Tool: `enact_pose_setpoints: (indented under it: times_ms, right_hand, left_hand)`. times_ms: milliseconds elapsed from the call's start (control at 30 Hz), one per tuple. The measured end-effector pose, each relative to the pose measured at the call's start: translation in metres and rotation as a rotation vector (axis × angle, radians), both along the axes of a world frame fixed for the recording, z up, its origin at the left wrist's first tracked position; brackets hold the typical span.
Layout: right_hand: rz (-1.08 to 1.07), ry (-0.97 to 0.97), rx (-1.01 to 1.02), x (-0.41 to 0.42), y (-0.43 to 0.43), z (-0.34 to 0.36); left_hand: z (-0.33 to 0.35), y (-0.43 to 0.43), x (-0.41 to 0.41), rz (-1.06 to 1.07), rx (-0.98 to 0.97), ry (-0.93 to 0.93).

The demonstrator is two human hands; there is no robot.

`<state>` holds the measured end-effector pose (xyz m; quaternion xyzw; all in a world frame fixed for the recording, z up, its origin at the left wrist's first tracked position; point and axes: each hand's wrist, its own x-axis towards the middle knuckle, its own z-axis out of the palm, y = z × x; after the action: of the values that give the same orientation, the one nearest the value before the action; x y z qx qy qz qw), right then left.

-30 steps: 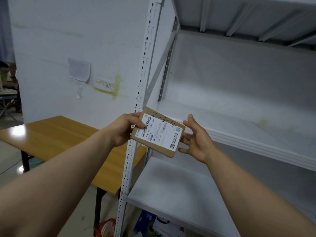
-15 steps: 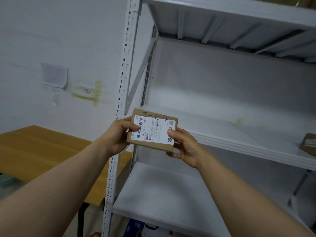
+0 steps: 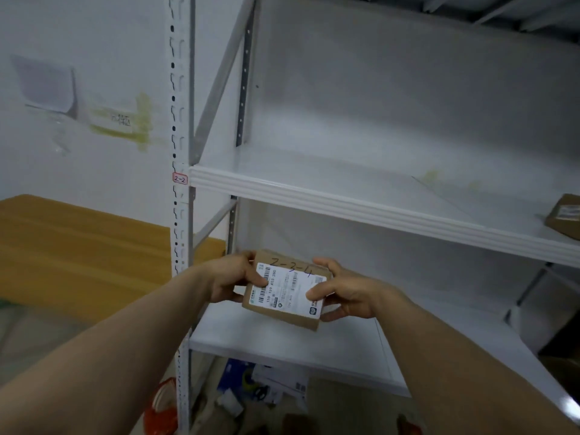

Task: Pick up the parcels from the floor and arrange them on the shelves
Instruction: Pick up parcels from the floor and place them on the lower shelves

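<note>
A small brown cardboard parcel (image 3: 287,291) with a white shipping label and "2-3-4" handwritten on top is held in front of the white metal shelving unit. My left hand (image 3: 232,279) grips its left edge, thumb on the label. My right hand (image 3: 342,293) grips its right edge, thumb on the label too. The parcel hovers above the lower shelf (image 3: 314,343), below the front lip of the upper shelf (image 3: 345,202). A second brown parcel (image 3: 565,216) lies on the upper shelf at the far right.
The slotted upright post (image 3: 180,215) carries a small "2-2" tag (image 3: 179,179). A wooden table (image 3: 78,246) stands to the left against the white wall. Under the lower shelf lie a blue box (image 3: 233,373), white packages (image 3: 279,384) and a red bag (image 3: 160,409).
The view has moved closer to the shelves. Both hands have lowered the parcel from the upper shelf's edge to just above the lower shelf. My right hand, off it a second ago, holds it.
</note>
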<state>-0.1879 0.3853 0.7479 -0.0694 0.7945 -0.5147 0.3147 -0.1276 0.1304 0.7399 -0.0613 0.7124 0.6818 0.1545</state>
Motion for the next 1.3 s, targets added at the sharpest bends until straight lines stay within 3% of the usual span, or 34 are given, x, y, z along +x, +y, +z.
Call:
enact_pose_setpoints:
  times_ms: [133,433,600,1000,1300]
  right_hand:
    - [-0.048,-0.062,0.073,-0.029,0.030,-0.036]
    - [-0.515,-0.160,-0.006,-0.104,0.141,-0.154]
    - [-0.652,-0.160,0.053,-0.155,0.223,-0.201]
    - [-0.646,-0.172,0.040,-0.277,0.287,-0.262]
    - [-0.681,-0.330,-0.049,-0.274,0.281,-0.314]
  left_hand:
    - [-0.039,0.045,-0.039,0.015,-0.024,-0.094]
    - [-0.132,0.191,-0.145,0.037,-0.078,-0.317]
    - [-0.179,0.282,-0.208,-0.016,-0.032,-0.437]
    - [-0.238,0.371,-0.323,0.083,0.049,-0.475]
    - [-0.286,0.367,-0.315,0.022,0.067,-0.507]
